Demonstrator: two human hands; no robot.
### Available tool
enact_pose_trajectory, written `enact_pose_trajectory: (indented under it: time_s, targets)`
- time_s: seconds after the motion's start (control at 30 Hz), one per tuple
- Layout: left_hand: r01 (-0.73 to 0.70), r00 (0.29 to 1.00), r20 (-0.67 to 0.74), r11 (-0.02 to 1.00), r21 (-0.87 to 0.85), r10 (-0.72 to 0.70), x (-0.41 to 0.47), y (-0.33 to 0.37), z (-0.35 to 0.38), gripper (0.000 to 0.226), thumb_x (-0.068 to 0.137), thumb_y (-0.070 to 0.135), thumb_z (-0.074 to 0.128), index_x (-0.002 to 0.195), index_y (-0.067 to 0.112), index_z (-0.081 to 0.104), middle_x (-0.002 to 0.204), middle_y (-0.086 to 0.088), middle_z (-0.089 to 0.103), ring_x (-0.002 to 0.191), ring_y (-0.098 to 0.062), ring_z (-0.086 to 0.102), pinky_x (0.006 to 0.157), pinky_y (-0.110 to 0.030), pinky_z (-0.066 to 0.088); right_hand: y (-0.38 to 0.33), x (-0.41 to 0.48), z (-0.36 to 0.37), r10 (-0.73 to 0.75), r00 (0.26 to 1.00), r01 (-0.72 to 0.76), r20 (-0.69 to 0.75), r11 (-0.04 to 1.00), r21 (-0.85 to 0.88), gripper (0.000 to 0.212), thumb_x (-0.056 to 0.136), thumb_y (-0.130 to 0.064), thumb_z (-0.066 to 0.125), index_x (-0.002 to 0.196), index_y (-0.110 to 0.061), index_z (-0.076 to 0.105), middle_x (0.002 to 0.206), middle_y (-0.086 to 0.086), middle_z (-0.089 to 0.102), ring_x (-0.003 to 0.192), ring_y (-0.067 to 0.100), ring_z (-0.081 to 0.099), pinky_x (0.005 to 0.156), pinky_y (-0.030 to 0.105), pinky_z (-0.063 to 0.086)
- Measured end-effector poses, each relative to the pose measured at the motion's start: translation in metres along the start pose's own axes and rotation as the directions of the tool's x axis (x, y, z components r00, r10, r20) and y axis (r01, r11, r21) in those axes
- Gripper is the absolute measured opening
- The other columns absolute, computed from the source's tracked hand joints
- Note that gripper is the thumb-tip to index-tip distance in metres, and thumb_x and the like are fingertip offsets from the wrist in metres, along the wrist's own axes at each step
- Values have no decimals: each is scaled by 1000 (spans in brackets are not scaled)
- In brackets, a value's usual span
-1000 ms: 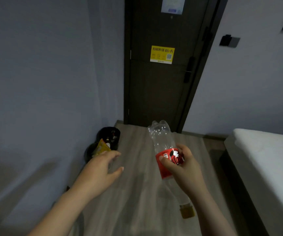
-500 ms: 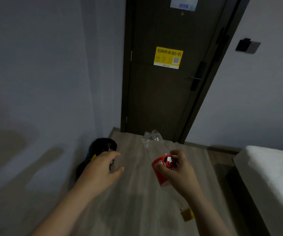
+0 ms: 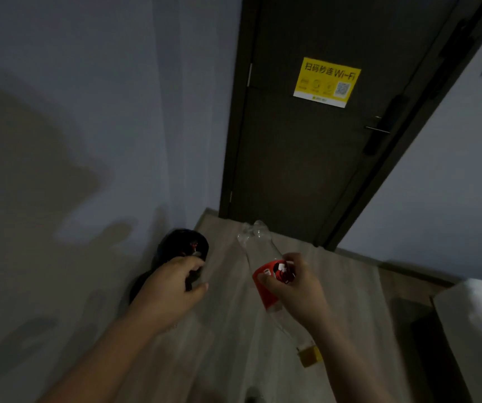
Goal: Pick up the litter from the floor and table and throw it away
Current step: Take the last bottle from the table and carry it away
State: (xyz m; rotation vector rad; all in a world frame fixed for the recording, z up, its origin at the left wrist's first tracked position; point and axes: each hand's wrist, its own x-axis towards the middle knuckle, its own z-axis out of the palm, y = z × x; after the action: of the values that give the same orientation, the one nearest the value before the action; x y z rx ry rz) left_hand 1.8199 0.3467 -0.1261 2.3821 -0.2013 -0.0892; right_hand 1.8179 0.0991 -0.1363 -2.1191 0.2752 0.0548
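My right hand (image 3: pixel 295 286) grips a clear plastic bottle (image 3: pixel 255 245) round its red label. The bottle is tilted, its base pointing away toward the door and its yellow cap (image 3: pixel 309 356) down near my wrist. My left hand (image 3: pixel 173 289) hovers palm down with curled fingers just in front of a black bin (image 3: pixel 176 238) that stands on the floor against the left wall. I cannot see whether anything lies under the left fingers. A little litter shows inside the bin.
A dark door (image 3: pixel 306 158) with a yellow Wi-Fi sticker (image 3: pixel 327 81) closes the far end of the wood floor (image 3: pixel 234 344). A grey wall runs along the left. A white bed corner (image 3: pixel 475 318) juts in at the right.
Both hands have moved closer to the bin. The yellow wrapper seen at my left fingertips earlier is out of sight now. The right hand still holds the bottle.
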Motion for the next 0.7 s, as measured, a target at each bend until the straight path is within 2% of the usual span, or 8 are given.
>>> enact_pose_trajectory:
  time_s: [0.1,0.17,0.27,0.33,0.4,0.53,0.7]
  targets:
    - [33,999,-40,999,32,-32,34,2,11,42,85,33,65,126,26,57,117,9,59,96,1,50,71,-4,33,4,46,-6,6,999,-6,34,1000,-2,67,74,-51,72,129,-33,38,105,-16,46,79,0,50,56,11,42]
    - [72,995,-73,997,18,-71,54,5,20,43,85,32,66,127,27,56,117,10,57,97,1,49,68,-3,33,6,79,-12,-6,997,6,73,1000,-4,65,75,-51,72,128,-32,39,107,-13,47,82,0,52,56,10,41]
    - [167,981,-96,986,-15,-168,80,14,34,43,87,31,64,129,28,53,121,8,55,103,-5,54,80,-15,43,9,128,-23,-31,989,35,146,999,-27,63,78,-46,72,129,-27,42,113,-8,52,94,9,55,63,14,43]
    - [232,967,-105,973,-8,-231,95,20,40,41,87,30,64,127,26,55,121,5,57,104,-11,56,88,-25,47,10,158,-26,-15,982,24,190,999,-48,63,78,-43,73,131,-26,41,121,-4,53,100,12,54,75,22,49]
    - [271,956,-115,962,5,-269,108,25,46,41,87,28,64,127,23,56,121,3,58,105,-13,56,92,-28,47,12,184,-28,-18,978,39,207,994,-101,65,77,-42,74,132,-27,41,122,-2,53,101,13,53,80,29,49]
    - [327,939,-114,945,7,-324,133,27,54,37,88,24,64,123,15,59,118,-2,62,105,-17,57,90,-27,45,19,229,-22,-6,962,50,272,987,-152,65,76,-40,75,130,-25,42,126,3,55,104,17,55,87,33,49]
    - [399,913,-93,917,8,-397,166,13,57,31,88,22,64,116,9,62,111,-7,63,104,-23,58,87,-32,46,25,279,0,110,917,-33,382,979,-202,69,76,-36,76,132,-23,40,131,5,50,112,21,52,83,29,42]
